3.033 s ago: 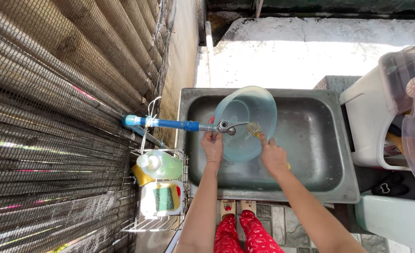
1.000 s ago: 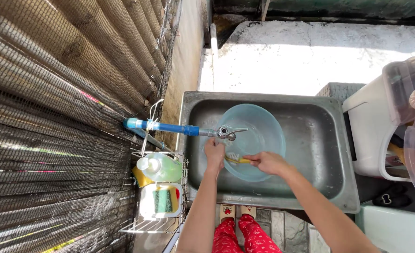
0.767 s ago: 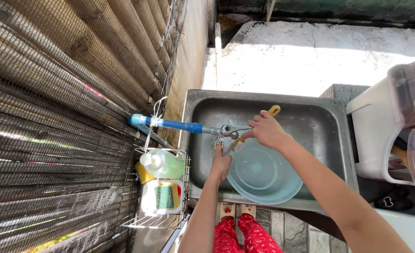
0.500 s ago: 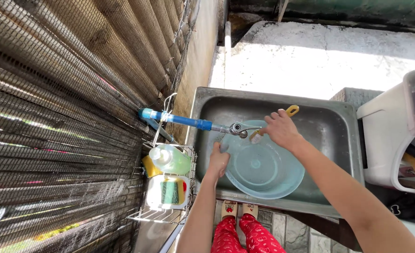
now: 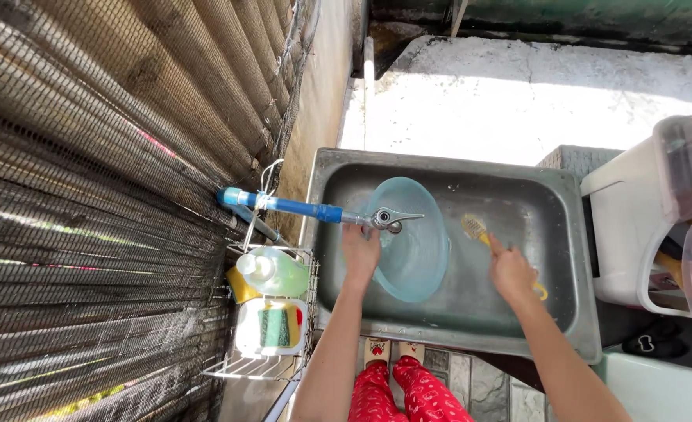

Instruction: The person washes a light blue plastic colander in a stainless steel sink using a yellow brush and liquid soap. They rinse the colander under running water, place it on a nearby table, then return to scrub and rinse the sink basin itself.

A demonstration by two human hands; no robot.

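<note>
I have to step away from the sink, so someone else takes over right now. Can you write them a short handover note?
Left hand grips the rim of the pale blue bowl, tilted under the tap in the steel sink.
Right hand holds the yellow brush beside the bowl, not touching it.
Done: whether the bowl was scrubbed cannot be told.
Left: probably rinsing; no running water is visible.

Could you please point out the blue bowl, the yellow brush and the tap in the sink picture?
blue bowl (image 5: 416, 258), head view, on its bare inner wall.
yellow brush (image 5: 475, 227), head view, on the bristle head beyond the right hand.
tap (image 5: 385, 219), head view, on the metal valve body over the bowl.
</note>
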